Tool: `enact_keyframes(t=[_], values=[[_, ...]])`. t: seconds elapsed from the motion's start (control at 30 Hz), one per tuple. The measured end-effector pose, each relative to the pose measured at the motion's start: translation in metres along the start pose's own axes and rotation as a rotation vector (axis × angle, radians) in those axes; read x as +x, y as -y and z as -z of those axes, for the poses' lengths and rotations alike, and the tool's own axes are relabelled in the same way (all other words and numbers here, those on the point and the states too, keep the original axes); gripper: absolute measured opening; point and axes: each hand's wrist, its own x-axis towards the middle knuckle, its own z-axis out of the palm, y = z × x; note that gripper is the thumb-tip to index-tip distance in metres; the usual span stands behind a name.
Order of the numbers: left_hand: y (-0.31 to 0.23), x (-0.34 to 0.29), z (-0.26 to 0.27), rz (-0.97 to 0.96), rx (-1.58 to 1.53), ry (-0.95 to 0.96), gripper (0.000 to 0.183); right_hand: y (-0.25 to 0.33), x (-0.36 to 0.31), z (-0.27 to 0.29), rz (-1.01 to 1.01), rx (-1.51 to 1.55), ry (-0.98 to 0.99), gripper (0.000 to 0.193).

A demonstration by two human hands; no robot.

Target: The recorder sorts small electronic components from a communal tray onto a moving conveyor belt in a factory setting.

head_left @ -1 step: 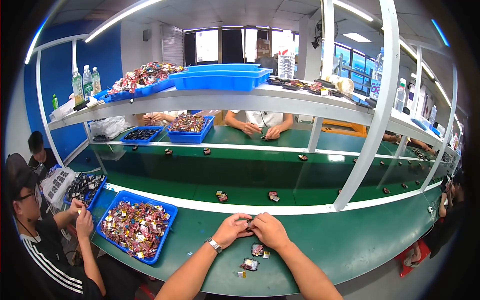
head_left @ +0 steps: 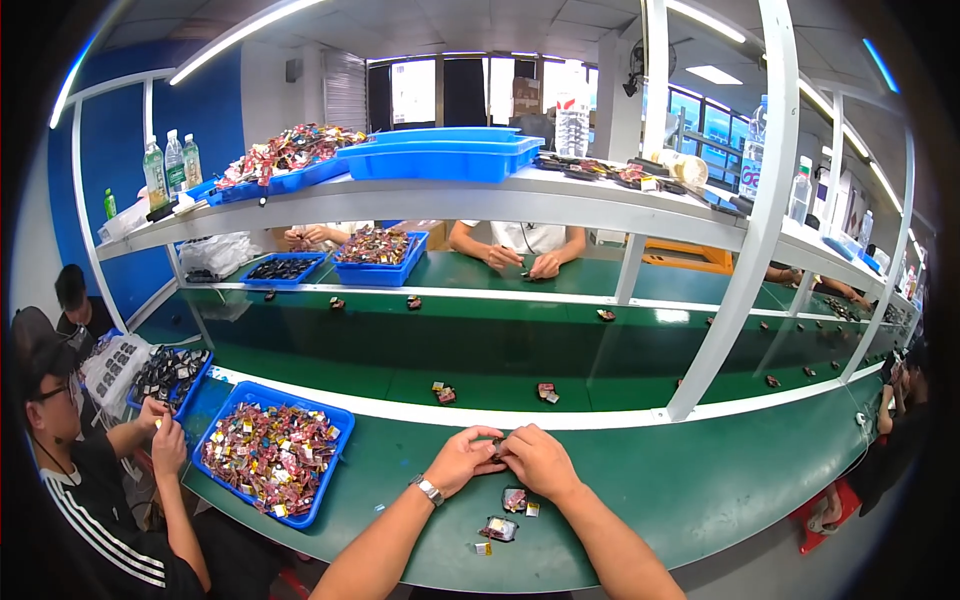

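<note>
My left hand [head_left: 467,461], with a metal watch [head_left: 428,489] on its wrist, and my right hand [head_left: 538,462] meet over the green table. Between their closed fingertips is a small dark part [head_left: 499,449], mostly covered, so its exact kind does not show. Just below the hands lies a small dark-cased electronic piece [head_left: 514,499] with reddish insides and a yellow-and-white tab beside it. Closer to the table's near edge rests a second such piece [head_left: 498,529], with a pale square on it and another yellow-and-white tab [head_left: 484,549] below.
A blue tray [head_left: 345,425] heaped with small reddish parts stands left of my forearms. Beyond the white rail runs a green belt [head_left: 490,390] bearing scattered pieces. A slanted white post [head_left: 735,240] carries the overhead shelf. One co-worker [head_left: 100,480] sits at left; others work across and at right.
</note>
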Motion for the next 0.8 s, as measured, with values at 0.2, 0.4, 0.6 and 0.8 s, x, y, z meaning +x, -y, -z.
enact_keyframes(t=[0.2, 0.4, 0.6, 0.8], values=[[-0.0006, -0.0006, 0.0011, -0.013, 0.013, 0.002, 0.028, 0.0028, -0.0015, 0.0038, -0.204, 0.108, 0.026, 0.010], [-0.0032, -0.0013, 0.0010, -0.053, 0.008, 0.133, 0.033, -0.0009, -0.0028, 0.0031, -0.223, 0.185, 0.005, 0.009], [-0.0004, 0.0013, 0.0032, -0.027, 0.011, 0.106, 0.034, -0.0035, -0.0042, 0.0065, -0.200, 0.286, 0.085, 0.010], [-0.0030, -0.0010, 0.0037, -0.010, 0.014, 0.097, 0.031, -0.0002, -0.0057, 0.0045, -0.243, 0.334, 0.080, 0.011]])
